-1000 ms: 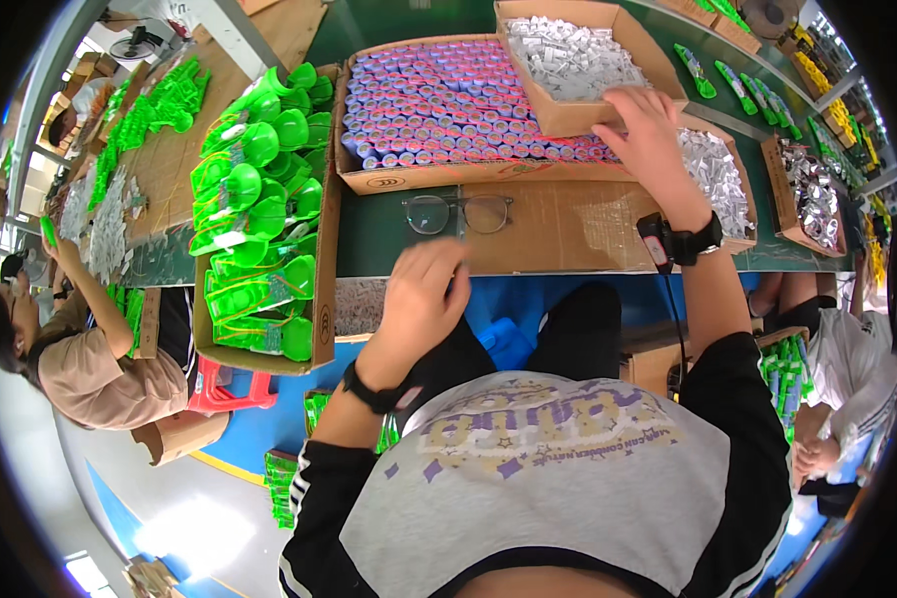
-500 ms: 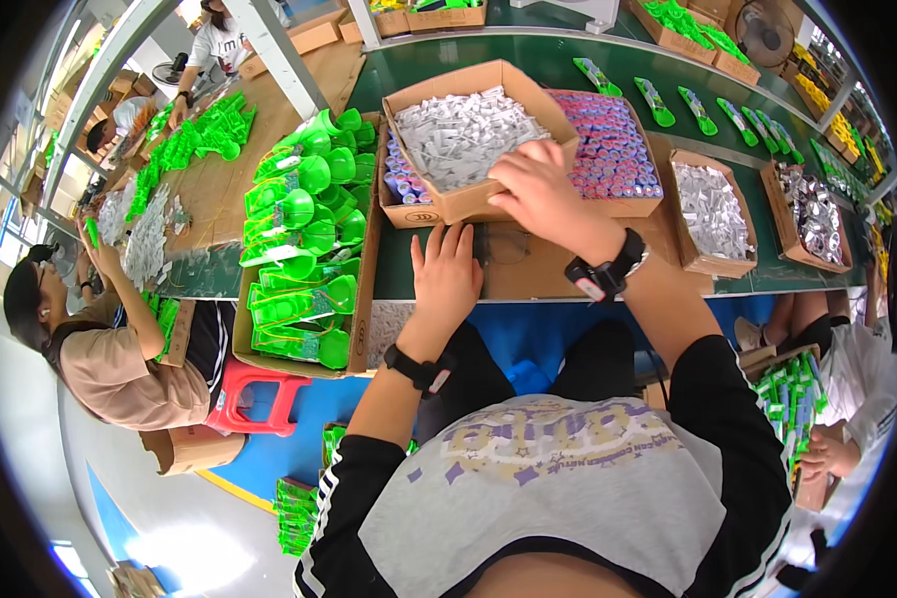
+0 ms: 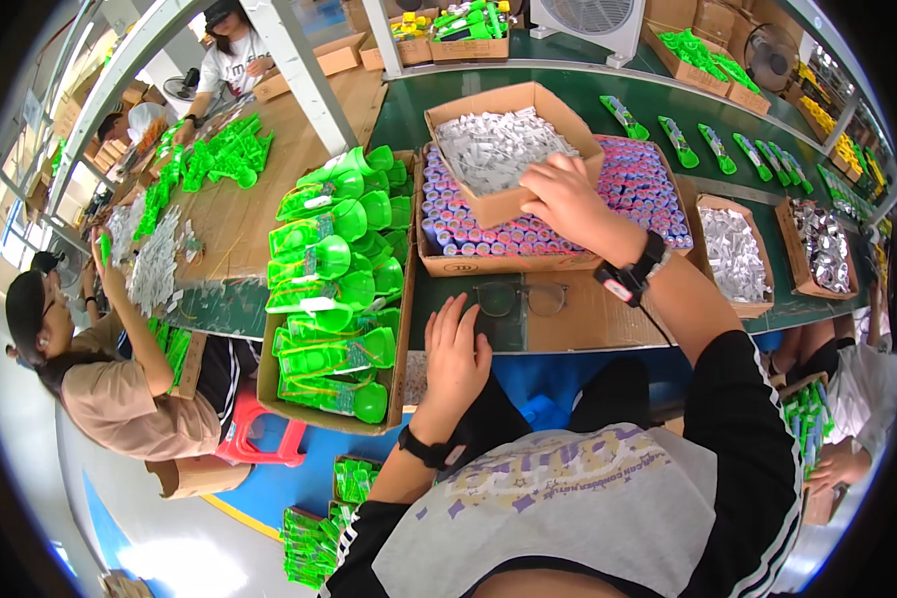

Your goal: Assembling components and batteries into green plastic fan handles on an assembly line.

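My right hand [image 3: 571, 207] grips the near right rim of a small cardboard box [image 3: 498, 206] filled with small white parts [image 3: 503, 149]. That box rests on top of a larger carton [image 3: 508, 262] packed with upright blue and pink cylinders [image 3: 633, 189] that look like batteries. My left hand [image 3: 455, 359] is over the table's front edge, fingers stretched out and holding nothing. Close to its fingertips lies a pair of glasses [image 3: 521, 298]. Left of that hand stands a long carton [image 3: 400, 329] full of bright green plastic pieces [image 3: 334, 264] with thin wires.
To the right are a box of white parts [image 3: 732, 254] and a box of shiny metal parts [image 3: 822, 249]. Several green pieces [image 3: 679, 143] lie in a row at the back. A metal post [image 3: 304, 80] rises behind the green carton. Co-workers sit at the left and right.
With my right hand on it, the small box has shifted back over the larger carton, uncovering more cylinders in front. My left hand is now farther from the carton. The whole view has shifted.
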Demonstrator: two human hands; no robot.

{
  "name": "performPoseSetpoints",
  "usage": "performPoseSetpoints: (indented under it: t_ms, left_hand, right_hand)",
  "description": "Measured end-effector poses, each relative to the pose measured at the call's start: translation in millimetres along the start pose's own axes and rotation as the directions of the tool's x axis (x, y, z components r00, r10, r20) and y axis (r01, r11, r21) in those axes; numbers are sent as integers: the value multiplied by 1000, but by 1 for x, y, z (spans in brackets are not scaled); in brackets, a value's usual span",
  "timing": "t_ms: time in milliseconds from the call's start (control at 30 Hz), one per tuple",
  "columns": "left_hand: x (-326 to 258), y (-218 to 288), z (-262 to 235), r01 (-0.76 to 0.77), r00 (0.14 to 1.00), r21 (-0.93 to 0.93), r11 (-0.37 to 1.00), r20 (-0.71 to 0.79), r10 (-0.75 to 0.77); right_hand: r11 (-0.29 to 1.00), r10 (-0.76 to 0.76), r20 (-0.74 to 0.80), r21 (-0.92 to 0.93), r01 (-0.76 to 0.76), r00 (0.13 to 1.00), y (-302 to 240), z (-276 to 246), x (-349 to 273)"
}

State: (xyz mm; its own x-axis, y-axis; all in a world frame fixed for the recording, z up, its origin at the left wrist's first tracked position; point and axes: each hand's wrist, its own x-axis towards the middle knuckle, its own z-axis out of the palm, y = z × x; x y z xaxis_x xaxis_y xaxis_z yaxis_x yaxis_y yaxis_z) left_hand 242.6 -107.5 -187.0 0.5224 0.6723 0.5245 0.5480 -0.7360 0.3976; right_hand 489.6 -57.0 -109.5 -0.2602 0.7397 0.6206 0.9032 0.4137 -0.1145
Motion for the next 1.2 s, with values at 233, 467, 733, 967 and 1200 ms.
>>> performPoseSetpoints:
  t_ms: [233, 467, 733, 967, 1200]
  left_hand:
    - [-1, -13, -2, 13, 1000, -67, 998, -18, -15]
    - [-8, -2, 1, 3, 1000, -103, 995, -24, -6]
    - [-41, 14, -4, 120, 993, -212, 970, 8, -121]
    - [-44, 22, -11, 158, 987, -213, 964, 47, -151]
    - [-91, 56, -8, 188, 981, -216, 958, -8, -195]
  right_hand:
    - [993, 66, 108, -106, -54, 992, 29, -51, -52]
    - [897, 276, 253, 278, -343, 927, 68, -78, -34]
    - [909, 316, 746, -61, -413, 587, 86, -20, 55]
    - [944, 227, 699, 14, -330, 679, 104, -23, 42]
    - [966, 144, 402, 142, -217, 904, 128, -35, 10]
